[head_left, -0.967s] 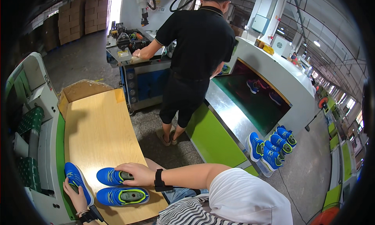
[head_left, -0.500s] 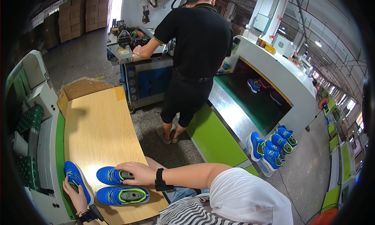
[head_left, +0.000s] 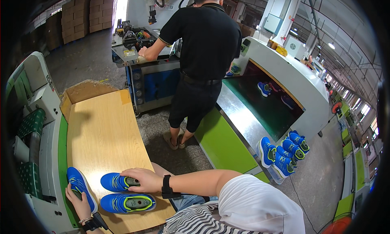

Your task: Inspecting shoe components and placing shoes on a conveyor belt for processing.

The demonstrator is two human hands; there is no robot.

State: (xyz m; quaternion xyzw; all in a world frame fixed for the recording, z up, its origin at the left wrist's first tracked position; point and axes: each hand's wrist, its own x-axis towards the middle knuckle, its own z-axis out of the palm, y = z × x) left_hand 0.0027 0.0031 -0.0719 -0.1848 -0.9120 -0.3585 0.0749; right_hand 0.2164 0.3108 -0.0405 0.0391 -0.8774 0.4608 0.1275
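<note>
At the near end of a wood-topped table [head_left: 107, 132] lie several blue sneakers with yellow-green collars and grey-green inserts in their openings. My left hand [head_left: 77, 199] is closed over the opening of the leftmost sneaker [head_left: 77, 177], which lies along the table's left edge. My right hand [head_left: 143, 180] reaches across from the right and grips the heel end of a second sneaker [head_left: 111, 181], toe to the left. Just nearer to me, a third sneaker [head_left: 110, 202] lies parallel to it, untouched, with its insert [head_left: 139, 202] in plain sight.
A person [head_left: 203, 43] in black stands beyond the table, back turned, at a workbench [head_left: 152, 83]. To the right, a conveyor [head_left: 243, 116] runs into a white machine [head_left: 292, 67]; several blue sneakers [head_left: 284, 161] stand at its near end. A green-and-white machine [head_left: 40, 96] borders the table's left.
</note>
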